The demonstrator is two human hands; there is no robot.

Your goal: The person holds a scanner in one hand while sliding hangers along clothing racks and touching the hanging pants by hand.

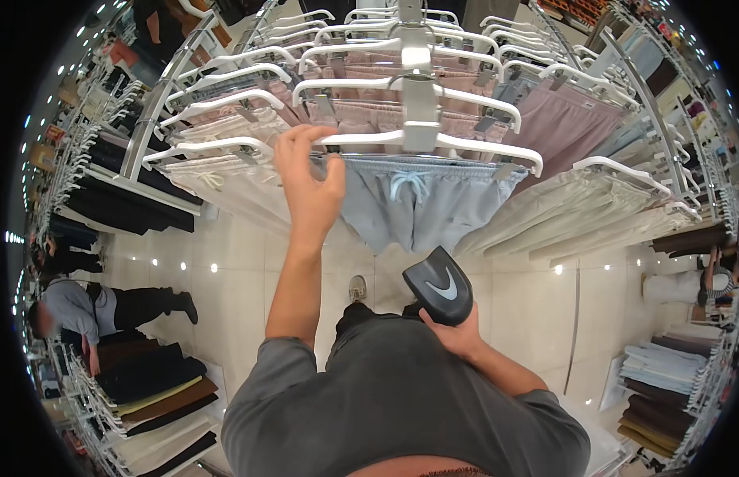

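Pale blue drawstring shorts (457, 199) hang by clips from a white hanger (484, 149) at the front of the rack. My left hand (310, 187) is closed around the left end of this hanger, with the thumb in front by the waistband and the fingers over the top. Low on the right, my right hand (463, 330) grips a black handheld device (439, 282) with a light curved mark on its broad head. The device is below the shorts, apart from them. Most of its handle is hidden in my palm.
Pink shorts (361, 117) hang behind on more white hangers. Cream garments (234, 187) hang to the left and pale green trousers (568, 208) to the right. A metal rail (419, 87) runs above the middle row. A person (83, 306) stands at the left by other racks.
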